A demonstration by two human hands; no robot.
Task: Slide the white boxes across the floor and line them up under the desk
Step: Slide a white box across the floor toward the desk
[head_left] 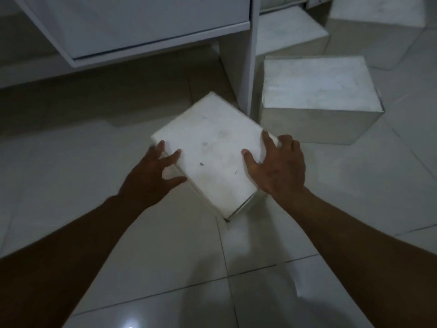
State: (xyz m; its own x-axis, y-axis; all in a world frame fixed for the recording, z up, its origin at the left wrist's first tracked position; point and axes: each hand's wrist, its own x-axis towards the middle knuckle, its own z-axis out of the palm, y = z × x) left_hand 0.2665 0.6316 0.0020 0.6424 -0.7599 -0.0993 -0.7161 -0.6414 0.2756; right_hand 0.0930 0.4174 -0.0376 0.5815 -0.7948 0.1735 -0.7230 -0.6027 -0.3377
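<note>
A white box stands on the tiled floor in front of the white desk, turned at an angle with one corner toward me. My left hand presses on its left edge, fingers spread over the top and side. My right hand grips its right corner, thumb on top and fingers wrapped around the side. A second white box sits to the right of the desk's side panel. Behind it lie a third white box and, at the top right, another box.
The desk's drawer unit hangs above a dark, shadowed gap of floor at the left. The desk's side panel stands close to the far corner of the held box. Glossy floor tiles stretch toward me between my forearms.
</note>
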